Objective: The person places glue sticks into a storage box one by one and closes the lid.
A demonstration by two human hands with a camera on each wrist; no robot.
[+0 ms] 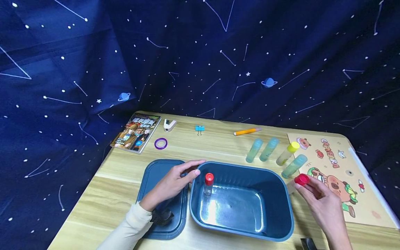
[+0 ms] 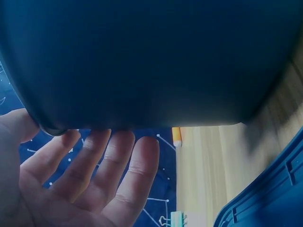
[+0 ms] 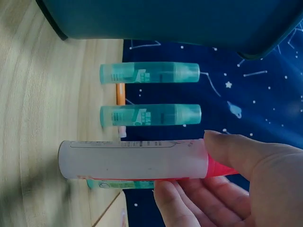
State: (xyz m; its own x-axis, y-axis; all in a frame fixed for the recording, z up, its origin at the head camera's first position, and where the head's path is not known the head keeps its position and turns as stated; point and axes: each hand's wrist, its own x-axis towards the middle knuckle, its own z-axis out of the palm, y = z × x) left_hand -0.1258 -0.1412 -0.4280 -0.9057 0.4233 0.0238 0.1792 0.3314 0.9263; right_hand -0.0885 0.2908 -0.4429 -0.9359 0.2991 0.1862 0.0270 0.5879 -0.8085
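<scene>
Right hand (image 1: 322, 203) grip on red-capped tube (image 3: 137, 159), beside blue bin (image 1: 282, 208)

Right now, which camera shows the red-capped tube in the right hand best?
The right wrist view: the tube fills the frame, its clear body and red cap plain, pinched by the right hand. The head view shows only its red cap above the fingers. The left wrist view shows none of it.

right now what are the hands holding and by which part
The right hand pinches a red-capped tube at its cap end, standing on the table. The left hand holds nothing; its straight fingers rest against the blue bin.
</scene>
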